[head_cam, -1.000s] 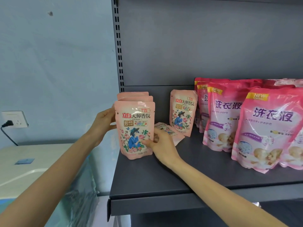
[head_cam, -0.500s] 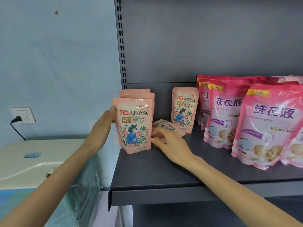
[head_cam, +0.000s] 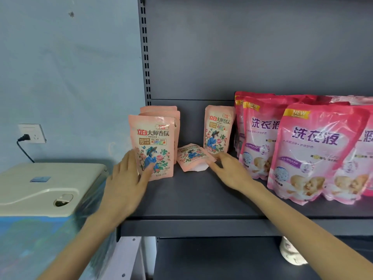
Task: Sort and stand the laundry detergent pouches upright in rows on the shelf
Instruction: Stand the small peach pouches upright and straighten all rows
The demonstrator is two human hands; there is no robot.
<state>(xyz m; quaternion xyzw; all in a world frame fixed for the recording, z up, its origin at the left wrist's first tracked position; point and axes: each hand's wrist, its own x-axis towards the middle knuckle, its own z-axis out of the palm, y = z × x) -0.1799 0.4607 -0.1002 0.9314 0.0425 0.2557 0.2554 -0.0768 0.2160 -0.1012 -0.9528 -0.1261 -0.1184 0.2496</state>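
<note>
Single head-worn wide-angle view, facing forward and slightly down, close to the shelf (head_cam: 201, 199), no second view

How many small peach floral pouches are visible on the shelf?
5. Three stand in file at the left: front peach floral pouch, second pouch, third pouch. A fourth pouch stands beside the large pink bags. A fifth pouch lies flat between. Others may be hidden.
</note>
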